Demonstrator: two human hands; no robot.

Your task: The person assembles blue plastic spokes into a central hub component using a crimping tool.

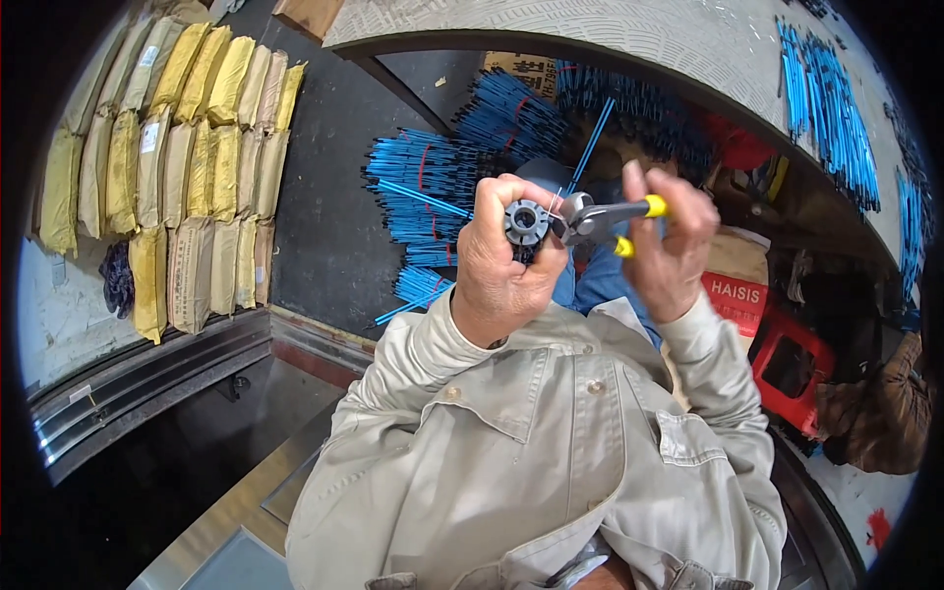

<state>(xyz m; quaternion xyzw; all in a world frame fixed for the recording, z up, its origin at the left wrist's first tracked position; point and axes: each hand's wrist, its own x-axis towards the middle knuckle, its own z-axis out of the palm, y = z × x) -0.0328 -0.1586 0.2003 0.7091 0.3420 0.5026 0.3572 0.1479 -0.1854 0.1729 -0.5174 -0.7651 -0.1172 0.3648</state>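
Observation:
My left hand is closed round a grey, round part with notches about its rim and a hole in its middle. My right hand, slightly blurred, grips pincers with dark handles and yellow ends. The handles stand apart. The pincers' head touches or nearly touches the grey part's right side, where fine wire ends stick up; whether the jaws bite on them cannot be made out. Below my hands lie bundles of blue rods with black ends, some tied with red bands. A loose blue rod slants up behind the pincers.
Yellow and tan paper packages are stacked at the left. A grey-topped table crosses the far side, with more blue rods on its right part. A red plastic stool and a red-and-tan sack stand at my right.

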